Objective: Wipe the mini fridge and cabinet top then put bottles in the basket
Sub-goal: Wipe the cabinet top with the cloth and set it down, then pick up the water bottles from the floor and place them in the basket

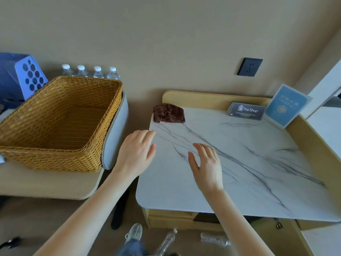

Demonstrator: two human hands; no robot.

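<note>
A folded brown cloth [168, 114] lies at the far left corner of the white marble cabinet top [249, 163]. My left hand [135, 154] hovers open at the top's left edge, fingers straight, holding nothing. My right hand [206, 163] is open over the marble, fingers spread, empty. An empty wicker basket [59, 124] stands on the table at the left. Several water bottles [91, 72] stand upright behind it by the wall. Two more bottles [166, 241] [215, 239] lie on the floor in front of the cabinet.
A dark "The Shop" card [246, 110] and a blue sign stand [285, 106] sit at the cabinet top's back right. A wall socket [250, 67] is above. A blue perforated box [24, 78] stands far left. A shoe [134, 232] shows on the floor.
</note>
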